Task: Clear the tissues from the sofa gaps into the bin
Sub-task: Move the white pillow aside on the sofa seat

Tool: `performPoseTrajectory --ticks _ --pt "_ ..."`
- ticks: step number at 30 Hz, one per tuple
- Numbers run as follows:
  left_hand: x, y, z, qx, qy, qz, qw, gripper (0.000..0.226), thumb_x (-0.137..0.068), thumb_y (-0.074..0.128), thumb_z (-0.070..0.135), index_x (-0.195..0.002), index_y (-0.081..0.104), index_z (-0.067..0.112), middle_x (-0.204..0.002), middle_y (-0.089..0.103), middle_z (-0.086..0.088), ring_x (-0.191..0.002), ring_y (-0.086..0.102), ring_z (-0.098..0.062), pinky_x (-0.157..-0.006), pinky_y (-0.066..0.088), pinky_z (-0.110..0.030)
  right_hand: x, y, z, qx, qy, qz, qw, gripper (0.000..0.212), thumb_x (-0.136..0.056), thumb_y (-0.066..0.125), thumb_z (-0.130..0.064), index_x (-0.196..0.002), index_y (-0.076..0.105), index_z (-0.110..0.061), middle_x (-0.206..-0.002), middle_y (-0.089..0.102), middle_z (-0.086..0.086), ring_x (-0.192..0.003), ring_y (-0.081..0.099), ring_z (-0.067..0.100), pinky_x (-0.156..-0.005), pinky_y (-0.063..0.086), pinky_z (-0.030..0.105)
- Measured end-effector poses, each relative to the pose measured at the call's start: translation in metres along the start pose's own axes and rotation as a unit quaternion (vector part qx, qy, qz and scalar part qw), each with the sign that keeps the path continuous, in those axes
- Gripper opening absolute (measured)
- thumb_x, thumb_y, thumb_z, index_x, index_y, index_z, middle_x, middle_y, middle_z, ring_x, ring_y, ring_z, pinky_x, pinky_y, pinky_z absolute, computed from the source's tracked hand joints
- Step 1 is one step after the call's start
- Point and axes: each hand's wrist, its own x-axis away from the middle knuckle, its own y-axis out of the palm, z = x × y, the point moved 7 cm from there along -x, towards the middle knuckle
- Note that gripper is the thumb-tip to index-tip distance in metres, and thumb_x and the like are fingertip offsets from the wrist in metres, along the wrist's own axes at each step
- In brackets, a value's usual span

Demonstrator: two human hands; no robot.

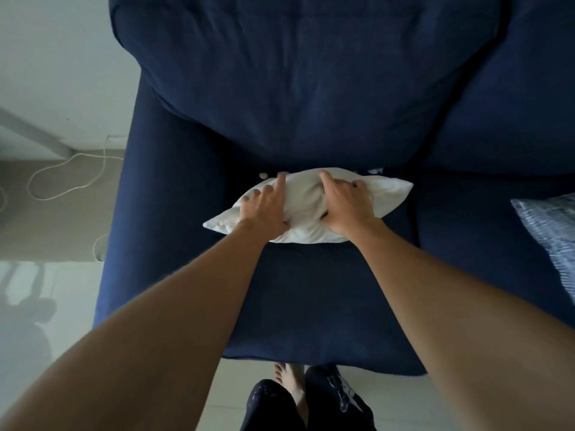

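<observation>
A white pillow lies on the seat of the dark blue sofa, close to the back cushion. My left hand grips its left half and my right hand grips its middle, both with fingers pressed into the fabric. Small white bits of tissue show in the gap between seat and back cushion, one left of the pillow and another behind it on the right. No bin is in view.
A blue-and-white patterned cushion lies on the right seat. A white cable loops over the floor left of the sofa's armrest. My legs and a bare foot stand at the sofa's front edge.
</observation>
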Motion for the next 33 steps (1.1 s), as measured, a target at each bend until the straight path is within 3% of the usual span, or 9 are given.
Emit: performPoseTrajectory --ticks 5,8,15,20,22,24,26,28,33 --pt "0.044 0.035 0.017 -0.016 0.032 -0.046 0.998 0.073 -0.081 0.069 0.027 -0.143 0.030 0.023 -0.124 0.057 -0.006 -0.115 0.056 -0.031 -0.090 0.046 -0.039 0.065 0.019 0.003 -0.061 -0.015 -0.038 0.997 0.050 -0.072 0.068 -0.030 -0.119 0.055 -0.019 -0.107 0.068 -0.001 -0.104 0.062 0.023 -0.095 0.041 0.039" --pt "0.065 0.054 0.030 -0.006 0.036 -0.061 0.997 0.065 -0.077 0.067 0.040 -0.134 0.041 0.023 -0.116 0.061 -0.004 -0.111 0.057 -0.028 -0.095 0.042 -0.040 0.098 0.030 0.015 -0.101 0.006 -0.004 0.995 0.037 -0.078 0.056 -0.038 -0.106 0.064 -0.015 -0.107 0.068 -0.001 -0.102 0.060 0.022 -0.097 0.039 0.039" --pt "0.072 0.104 0.024 0.073 -0.033 -0.020 0.997 0.058 -0.085 0.053 0.055 -0.128 0.052 0.016 -0.128 0.054 -0.006 -0.121 0.048 -0.029 -0.098 0.039 -0.039 0.124 0.076 0.042 -0.110 0.083 0.073 0.988 0.034 -0.091 0.050 -0.032 -0.102 0.065 -0.003 -0.109 0.067 0.011 -0.102 0.063 0.030 -0.094 0.046 0.042" --pt "0.059 0.139 -0.004 0.193 -0.142 0.060 0.969 0.071 -0.086 0.053 0.056 -0.140 0.036 0.012 -0.140 0.042 -0.012 -0.131 0.039 -0.033 -0.102 0.038 -0.045 0.123 0.127 0.073 -0.167 0.237 0.036 0.956 0.061 -0.090 0.049 -0.042 -0.139 0.040 -0.006 -0.149 0.036 0.020 -0.139 0.034 0.035 -0.113 0.029 0.055" --pt "0.051 0.154 -0.017 0.237 -0.197 0.048 0.950 0.087 -0.081 0.052 0.065 -0.147 0.025 0.015 -0.151 0.030 -0.015 -0.139 0.029 -0.034 -0.108 0.032 -0.049 0.128 0.144 0.085 -0.220 0.321 0.004 0.921 0.084 -0.087 0.052 -0.055 -0.150 0.018 -0.012 -0.161 0.009 0.017 -0.148 0.009 0.037 -0.119 0.012 0.055" --pt "0.044 0.173 -0.028 0.298 -0.258 0.004 0.919 0.104 -0.073 0.054 0.072 -0.153 0.008 0.024 -0.159 0.016 -0.015 -0.146 0.019 -0.035 -0.114 0.026 -0.053 0.134 0.157 0.090 -0.273 0.380 -0.028 0.883 0.103 -0.079 0.052 -0.069 -0.153 0.003 -0.017 -0.162 0.002 0.014 -0.149 0.004 0.037 -0.120 0.006 0.055" --pt "0.041 0.187 -0.033 0.372 -0.292 -0.047 0.880 0.111 -0.068 0.059 0.073 -0.152 0.002 0.029 -0.153 0.030 -0.013 -0.138 0.034 -0.035 -0.111 0.034 -0.052 0.136 0.169 0.090 -0.324 0.400 -0.063 0.855 0.110 -0.073 0.051 -0.076 -0.153 0.000 -0.020 -0.159 0.019 0.010 -0.145 0.023 0.035 -0.119 0.013 0.053" --pt "0.043 0.190 -0.029 0.414 -0.284 -0.067 0.862 0.096 -0.071 0.065 0.063 -0.146 0.017 0.026 -0.136 0.048 -0.010 -0.122 0.051 -0.033 -0.103 0.045 -0.048 0.138 0.174 0.087 -0.341 0.398 -0.084 0.848 0.103 -0.072 0.052 -0.074 -0.150 0.012 -0.020 -0.148 0.040 0.008 -0.134 0.041 0.034 -0.115 0.024 0.052" --pt "0.066 0.162 -0.014 0.416 -0.240 -0.021 0.877 0.075 -0.074 0.061 0.048 -0.139 0.031 0.025 -0.128 0.053 -0.008 -0.116 0.054 -0.032 -0.099 0.046 -0.050 0.148 0.146 0.071 -0.323 0.358 0.008 0.876 0.057 -0.077 0.055 -0.051 -0.121 0.049 -0.016 -0.118 0.058 0.009 -0.111 0.054 0.034 -0.103 0.031 0.050"
